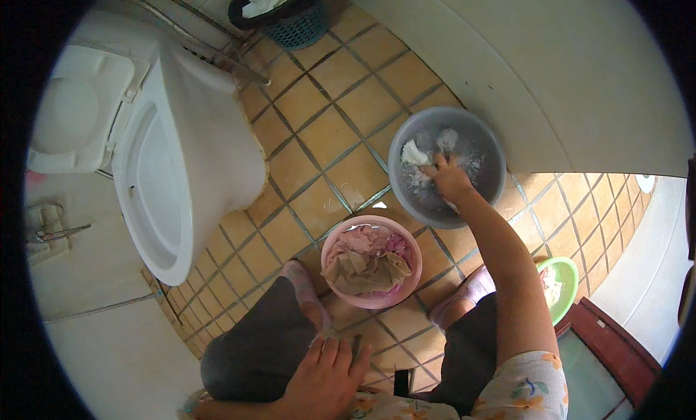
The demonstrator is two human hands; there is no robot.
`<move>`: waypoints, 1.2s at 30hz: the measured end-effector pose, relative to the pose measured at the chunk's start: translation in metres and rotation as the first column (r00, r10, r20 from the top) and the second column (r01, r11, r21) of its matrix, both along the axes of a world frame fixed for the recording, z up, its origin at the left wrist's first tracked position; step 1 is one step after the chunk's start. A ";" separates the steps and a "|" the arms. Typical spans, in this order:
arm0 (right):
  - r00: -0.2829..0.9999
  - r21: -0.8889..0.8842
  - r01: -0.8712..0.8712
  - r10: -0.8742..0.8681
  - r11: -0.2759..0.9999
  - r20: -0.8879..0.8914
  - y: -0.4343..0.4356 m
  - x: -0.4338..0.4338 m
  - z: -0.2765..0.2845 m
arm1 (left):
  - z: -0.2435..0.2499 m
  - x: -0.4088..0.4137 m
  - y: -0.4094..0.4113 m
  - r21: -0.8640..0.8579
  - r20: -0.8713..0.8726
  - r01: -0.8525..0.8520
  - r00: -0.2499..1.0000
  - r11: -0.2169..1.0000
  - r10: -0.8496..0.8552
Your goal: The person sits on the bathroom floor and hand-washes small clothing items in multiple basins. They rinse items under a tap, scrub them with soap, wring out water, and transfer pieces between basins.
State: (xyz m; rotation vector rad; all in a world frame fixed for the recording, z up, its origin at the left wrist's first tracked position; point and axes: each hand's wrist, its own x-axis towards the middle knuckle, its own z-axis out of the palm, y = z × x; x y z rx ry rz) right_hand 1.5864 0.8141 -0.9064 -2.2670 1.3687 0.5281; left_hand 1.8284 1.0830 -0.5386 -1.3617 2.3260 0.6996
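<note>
My right hand (449, 178) reaches into a grey plastic basin (493, 197) of water on the tiled floor; its fingertips are at the water, beside a wet white cloth (414, 153). Whether it grips anything under the water is hidden. White suds or cloth float around it. A pink plastic basin (374, 302) stands between my feet, holding pink garments (363, 239) and a crumpled brown cloth (365, 273). My left hand (333, 368) rests near my left knee, palm down, fingers slightly apart, with nothing visible in it.
A white ceramic basin fixture (187, 191) stands at the left. A teal mesh wastebasket (298, 31) with white paper is at the top, near a pipe (196, 34). A light green basin (569, 289) with cloth sits at the right, by a dark red frame (620, 338). A pale panel (522, 66) borders the grey basin.
</note>
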 end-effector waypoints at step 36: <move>0.956 -0.218 0.035 -0.096 0.975 -0.277 -0.003 -0.027 -0.013 | 0.013 0.014 -0.016 0.199 0.064 0.081 0.993 0.977 -0.095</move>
